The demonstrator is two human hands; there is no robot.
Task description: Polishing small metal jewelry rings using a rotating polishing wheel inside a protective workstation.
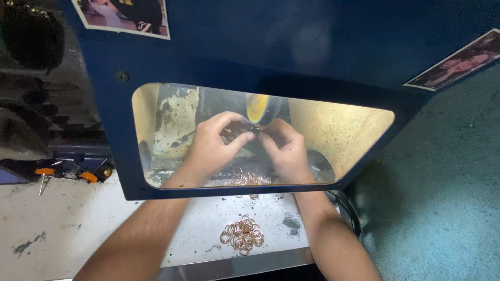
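Note:
Both my hands reach under a blue hood and show through its clear window (pixel 344 130). My left hand (pixel 213 143) and my right hand (pixel 284 148) meet at a small metal ring (pixel 254 129), pinched between the fingertips of both. The ring sits right below a yellow buffing wheel (pixel 259 108). A pile of several copper-coloured rings (pixel 242 235) lies on the white bench in front of the hood, between my forearms. More such rings (pixel 250 179) lie inside, under my hands.
The blue hood (pixel 312 47) fills the upper view, with photos stuck at its top left and right. Orange-handled tools (pixel 88 177) lie at the left on the stained white bench (pixel 62 229). A black cable (pixel 354 213) runs at the right beside a teal surface.

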